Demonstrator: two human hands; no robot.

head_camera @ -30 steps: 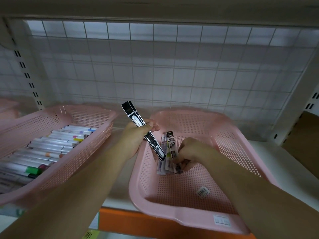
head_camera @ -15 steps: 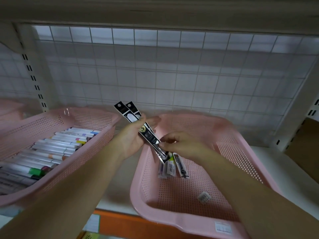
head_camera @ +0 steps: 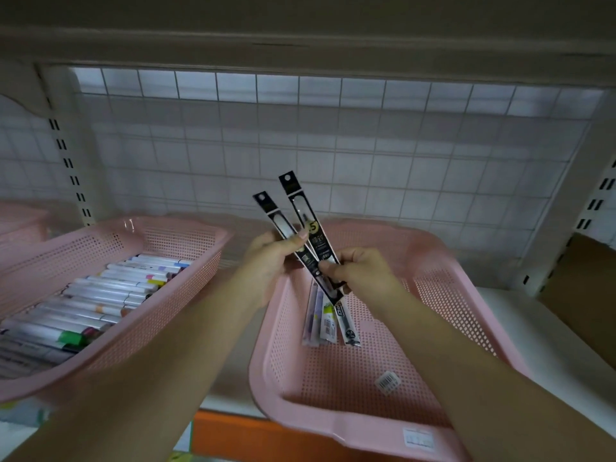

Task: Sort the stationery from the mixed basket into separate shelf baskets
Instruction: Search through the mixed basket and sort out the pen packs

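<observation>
Two black pen packs (head_camera: 300,210) are held up in a narrow V, just over the back of the right basket (head_camera: 450,295). They're pinched under the thumb of the left hand (head_camera: 270,261) and nipped lower down by the fingertips of the right hand (head_camera: 356,271). A few more packs (head_camera: 328,323) are seen lying in that basket, tops hidden behind the hands, plus a barcode sticker (head_camera: 387,381). Markers (head_camera: 100,295) are piled in the left basket (head_camera: 186,241). Pack print is too blurry to be read.
</observation>
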